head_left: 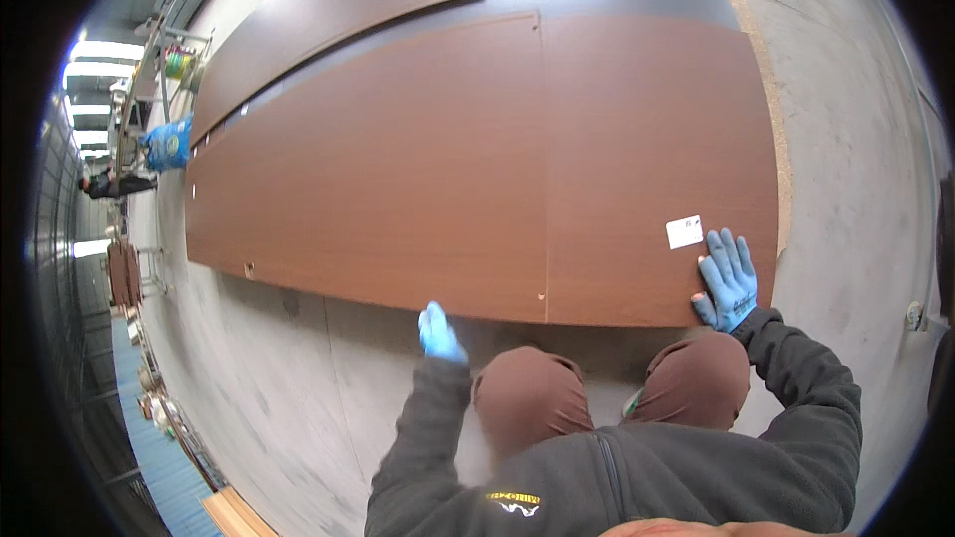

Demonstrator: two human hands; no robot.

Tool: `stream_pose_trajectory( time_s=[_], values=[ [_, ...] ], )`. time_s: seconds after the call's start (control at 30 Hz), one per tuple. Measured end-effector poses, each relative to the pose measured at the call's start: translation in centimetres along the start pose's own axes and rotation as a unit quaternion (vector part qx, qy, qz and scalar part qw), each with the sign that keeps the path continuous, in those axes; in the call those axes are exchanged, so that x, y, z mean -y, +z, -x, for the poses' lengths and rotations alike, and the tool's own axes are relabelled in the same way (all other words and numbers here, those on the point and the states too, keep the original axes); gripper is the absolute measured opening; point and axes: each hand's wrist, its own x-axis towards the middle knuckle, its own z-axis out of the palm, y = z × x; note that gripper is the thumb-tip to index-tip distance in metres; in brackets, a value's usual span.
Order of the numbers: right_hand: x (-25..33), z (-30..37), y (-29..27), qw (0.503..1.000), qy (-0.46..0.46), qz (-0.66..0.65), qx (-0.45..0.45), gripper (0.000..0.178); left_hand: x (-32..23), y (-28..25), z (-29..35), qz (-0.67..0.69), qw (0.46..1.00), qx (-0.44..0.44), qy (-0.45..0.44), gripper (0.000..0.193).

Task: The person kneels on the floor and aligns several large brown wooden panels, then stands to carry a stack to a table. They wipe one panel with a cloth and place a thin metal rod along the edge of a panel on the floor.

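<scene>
A long brown wood-look panel [378, 169] lies flat in front of me, with a thin line across it and a shorter stretch of the same brown [637, 129] to its right. My right hand [728, 281], in a blue work glove, lies spread on that right-hand stretch near its front corner, beside a small white label [684, 232]. At the panel's front edge is my left hand [440, 333], also gloved in blue, its fingers stretched forward and seen side-on. Its fingertips reach the edge; whether they touch it I cannot tell. Nothing shows in either hand.
Another brown panel [338, 20] with a white label lies overlapping at the far left. A raw particleboard edge [783, 174] shows along the right side. Grey floor [288, 378] surrounds the panels. Far left are a blue bag [167, 144], metal racks and another person [117, 185].
</scene>
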Motion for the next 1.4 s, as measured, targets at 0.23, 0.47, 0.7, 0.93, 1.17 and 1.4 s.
stream_pose_trajectory(
  time_s=[0.23,0.47,0.7,0.93,1.17,1.4],
  values=[
    [-1.1,-0.8,-0.9,0.997,0.043,-0.057,0.022,0.050,-9.9,5.9,19.4,-0.475,0.823,0.153,0.271,0.075],
    [-1.2,-1.6,-1.3,0.996,0.056,-0.063,0.005,0.049,-13.7,6.3,22.2,-0.523,0.811,0.192,0.179,0.064],
    [2.7,-5.7,-7.5,0.956,0.192,-0.046,0.218,0.066,-15.5,3.3,26.3,-0.583,0.769,0.234,0.118,0.066],
    [20.7,-9.0,-24.3,0.762,0.333,-0.519,0.198,0.039,-22.2,-2.8,34.8,-0.609,0.768,0.194,0.045,0.071],
    [37.3,-16.3,-44.8,0.471,0.201,-0.848,0.139,0.058,-38.5,-4.6,46.8,-0.046,0.906,0.406,-0.109,0.052],
    [54.8,-26.5,-52.5,0.484,0.108,-0.807,0.321,0.062,-44.1,-13.4,48.8,0.243,0.945,0.185,-0.120,0.036]
  ],
)
